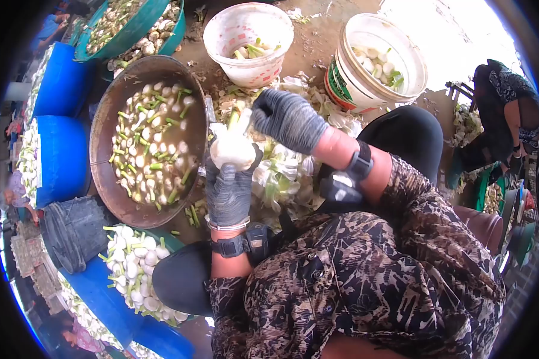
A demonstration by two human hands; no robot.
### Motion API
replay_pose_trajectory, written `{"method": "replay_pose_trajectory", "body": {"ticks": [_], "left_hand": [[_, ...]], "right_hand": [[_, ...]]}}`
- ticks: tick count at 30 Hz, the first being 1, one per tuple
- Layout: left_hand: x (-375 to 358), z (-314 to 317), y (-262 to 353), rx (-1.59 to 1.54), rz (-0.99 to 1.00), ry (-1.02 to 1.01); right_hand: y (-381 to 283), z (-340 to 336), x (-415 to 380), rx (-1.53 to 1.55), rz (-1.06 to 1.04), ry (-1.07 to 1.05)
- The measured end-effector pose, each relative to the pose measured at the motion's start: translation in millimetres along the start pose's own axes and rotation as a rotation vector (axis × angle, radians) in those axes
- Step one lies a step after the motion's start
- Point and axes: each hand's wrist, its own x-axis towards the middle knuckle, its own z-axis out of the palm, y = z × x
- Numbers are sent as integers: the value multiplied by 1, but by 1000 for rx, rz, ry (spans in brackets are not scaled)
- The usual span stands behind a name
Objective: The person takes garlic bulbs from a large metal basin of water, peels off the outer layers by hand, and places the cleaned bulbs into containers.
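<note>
My left hand (229,194), in a grey glove, is wrapped around a large white garlic bulb (232,151) and holds it up with its stem pointing away from me. Close by the stem, my gloved right hand (288,119) is closed with the fingers curled. Whatever those fingers hold, if anything, is hidden. Under both hands lies a heap of pale peelings (284,173). To the left, a wide round metal basin (97,128) contains murky water and many trimmed garlic bulbs with short green stems.
A white tub (248,70) and a white bucket (344,78), each with bulbs inside, stand ahead. Blue barrels (63,161) and a dark bucket (73,233) are at left. A pile of bulbs (135,269) sits by my left knee. Another person (509,110) bends at right.
</note>
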Motion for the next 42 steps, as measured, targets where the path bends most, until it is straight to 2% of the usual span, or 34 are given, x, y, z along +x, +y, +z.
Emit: {"method": "replay_pose_trajectory", "body": {"ticks": [1, 3, 5, 6, 7, 9, 11, 13, 15, 17, 19, 20, 21, 23, 24, 25, 27, 28, 29, 31, 32, 33, 34, 35, 36, 37, 38, 39, 40, 41, 42], "left_hand": [[-1, -5, 0, -1, 0, -2], [-1, -20, 3, -148, -171, -46], [4, -26, 4, -94, -149, -41], [7, -28, 4, -120, -143, -45], [7, -30, 4, -146, -143, -51], [2, -18, 5, -146, -162, -7], [2, -6, 9, -32, -174, -79], [7, -19, 5, 81, -148, -112], [3, -17, 9, 430, -144, -73], [2, -25, 9, 442, -202, -45], [8, -28, 8, 801, 64, -248], [6, -31, 11, 898, 55, -282], [8, -32, 9, 896, 53, -288], [15, -36, 5, 917, 176, -379], [5, -13, 18, 554, -54, -254], [3, -9, 18, 555, -52, -252], [3, -5, 18, 775, -67, -158], [5, -11, 12, 978, 59, -268], [4, -9, 11, 974, 57, -268], [2, -3, 10, 1141, 223, -299], [0, 3, 14, 1177, 309, -315], [-1, 1, 15, 1177, 308, -317], [-2, -2, 16, 1123, 278, -314], [-2, -6, 17, 1071, 249, -313], [-1, -9, 16, 946, 184, -245], [-1, -11, 13, 949, 190, -246], [-3, -10, 12, 489, 88, -148], [-3, -10, 10, 28, -14, -51], [-1, -10, 7, -32, -60, 43], [2, -10, 8, -85, -159, 158], [4, -10, 7, -163, -212, 172]], "right_hand": [[16, -2, 10, -143, 64, -14], [32, -15, 23, -416, 206, -47], [28, -21, 15, -448, 27, 130], [14, -27, 11, -435, -251, 234], [-2, -30, 8, -307, -413, 205], [-21, -27, -2, -289, -592, 24], [-21, -18, -15, -242, -447, -206], [-21, -6, -19, -209, -434, -155], [-20, 0, -22, -269, -404, -168], [-17, 4, -19, -217, -345, -187], [-7, 15, -19, -8, -174, -147], [-6, 17, -18, 35, -102, -177], [-6, 17, -21, 33, -98, -173], [-11, 15, -24, -77, -241, -42], [-14, 11, -25, -129, -340, -50], [-14, 13, -26, -127, -342, -52], [-11, 19, -28, -117, -232, -103], [-7, 23, -26, -78, -68, -147], [9, 34, -23, -80, -20, -127], [23, 35, -15, -38, 143, -311], [28, 33, -10, -38, 148, -308], [32, 30, -5, -216, -67, -460], [36, 29, -2, -393, -286, -608], [43, 30, -2, -391, -287, -605], [51, 34, -3, -207, -245, -657], [60, 35, -4, -23, -206, -707], [70, 31, -3, 62, -452, -806], [72, 45, -12, 14, -529, -722], [73, 58, -22, -38, -599, -631], [79, 68, -28, -242, -875, -511], [76, 76, -34, -526, -949, -529]]}}
